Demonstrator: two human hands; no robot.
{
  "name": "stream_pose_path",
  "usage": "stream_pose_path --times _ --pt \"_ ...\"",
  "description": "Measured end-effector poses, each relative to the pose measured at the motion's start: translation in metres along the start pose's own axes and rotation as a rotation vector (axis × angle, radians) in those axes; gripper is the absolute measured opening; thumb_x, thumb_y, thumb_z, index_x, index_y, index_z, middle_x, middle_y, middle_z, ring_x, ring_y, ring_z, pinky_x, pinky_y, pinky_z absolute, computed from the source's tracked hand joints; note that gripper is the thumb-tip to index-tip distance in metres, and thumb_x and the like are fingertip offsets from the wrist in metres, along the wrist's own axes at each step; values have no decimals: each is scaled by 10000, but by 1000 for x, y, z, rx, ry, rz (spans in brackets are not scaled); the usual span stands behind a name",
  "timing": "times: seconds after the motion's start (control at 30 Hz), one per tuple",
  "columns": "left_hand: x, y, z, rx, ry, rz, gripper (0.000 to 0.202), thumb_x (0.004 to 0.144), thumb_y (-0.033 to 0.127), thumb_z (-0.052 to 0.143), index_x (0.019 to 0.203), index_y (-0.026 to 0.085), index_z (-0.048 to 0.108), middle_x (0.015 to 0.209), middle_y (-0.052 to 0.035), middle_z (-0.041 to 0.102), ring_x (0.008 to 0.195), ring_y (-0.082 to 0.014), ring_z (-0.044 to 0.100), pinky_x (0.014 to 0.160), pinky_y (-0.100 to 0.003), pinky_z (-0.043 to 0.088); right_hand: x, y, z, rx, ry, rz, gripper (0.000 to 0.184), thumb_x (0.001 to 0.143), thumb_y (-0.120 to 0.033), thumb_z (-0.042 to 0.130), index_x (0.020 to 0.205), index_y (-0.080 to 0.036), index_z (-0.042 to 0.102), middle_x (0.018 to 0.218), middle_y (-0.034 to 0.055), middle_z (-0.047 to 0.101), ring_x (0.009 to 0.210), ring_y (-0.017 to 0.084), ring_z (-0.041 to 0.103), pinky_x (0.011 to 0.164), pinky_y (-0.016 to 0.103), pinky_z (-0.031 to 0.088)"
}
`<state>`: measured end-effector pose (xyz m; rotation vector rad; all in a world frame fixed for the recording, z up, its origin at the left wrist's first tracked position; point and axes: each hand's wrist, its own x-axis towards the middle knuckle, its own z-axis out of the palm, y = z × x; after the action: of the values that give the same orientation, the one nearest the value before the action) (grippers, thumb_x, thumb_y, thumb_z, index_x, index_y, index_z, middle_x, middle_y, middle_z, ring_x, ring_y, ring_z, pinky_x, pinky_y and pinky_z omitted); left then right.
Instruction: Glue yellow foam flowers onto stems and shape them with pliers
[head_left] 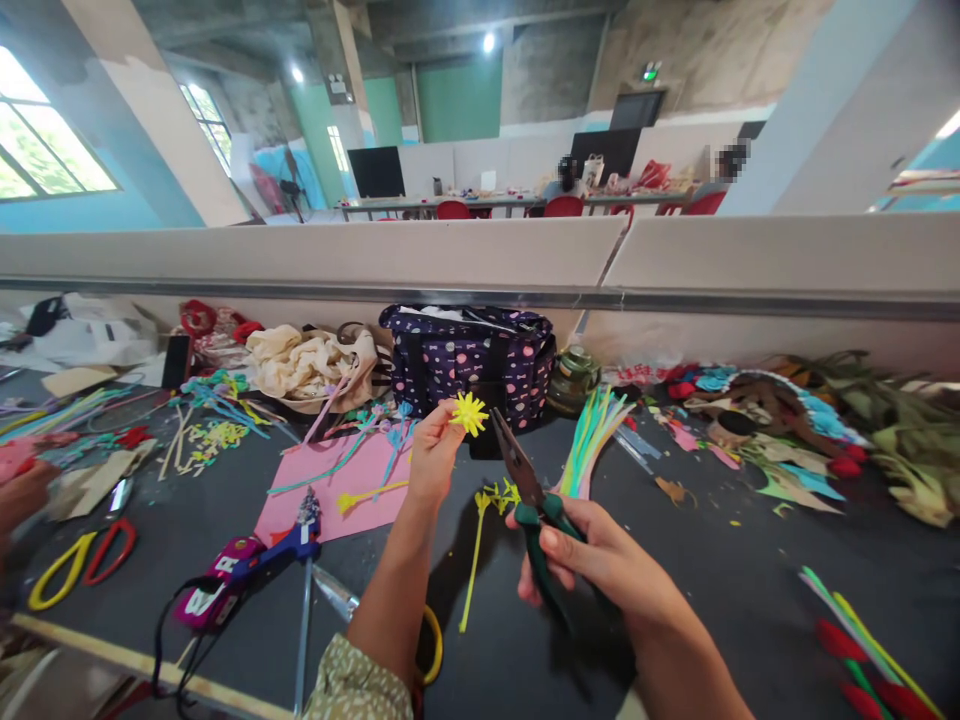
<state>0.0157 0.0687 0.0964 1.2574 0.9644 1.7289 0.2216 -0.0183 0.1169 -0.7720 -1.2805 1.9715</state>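
My left hand (437, 450) pinches a small yellow pipe-cleaner flower (470, 413) with spiky petals, raised above the dark table. In my right hand (592, 560) is a pair of long-nose pliers (534, 490) with green handles, fingers wrapped round them. The pliers' jaws point up toward the flower, a small gap away from it. Below, between my hands, lie a yellow stem (472, 565) and several short yellow pieces (499, 497). Another yellow flower on a stem (367, 496) rests on the pink sheet (330, 480).
A blue glue gun (274, 550) and scissors (82, 570) lie at left, with another person's hand (26, 490) at the edge. A dark patterned bag (472, 362), a glass jar (574, 380) and a bundle of pipe cleaners (594, 440) stand behind. Red-tipped stems (862, 650) lie right.
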Motion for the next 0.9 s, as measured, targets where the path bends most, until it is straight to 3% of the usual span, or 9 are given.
stream_pose_path --times 0.3,0.9 --pt "-1 -5 -1 -66 -23 -26 174 754 335 707 838 183 693 744 -4 615 696 -132 551 749 -269 461 6 9 3 92 -72 2 428 856 -440 670 1109 -108 580 514 -61 487 726 277 728 610 338 560" --pt "1 -12 -7 -69 -41 -2 143 753 332 712 795 196 715 736 -10 600 725 -146 560 759 -275 457 8 11 0 193 -97 30 370 874 -377 663 1106 -98 590 491 -66 479 718 271 737 605 329 573"
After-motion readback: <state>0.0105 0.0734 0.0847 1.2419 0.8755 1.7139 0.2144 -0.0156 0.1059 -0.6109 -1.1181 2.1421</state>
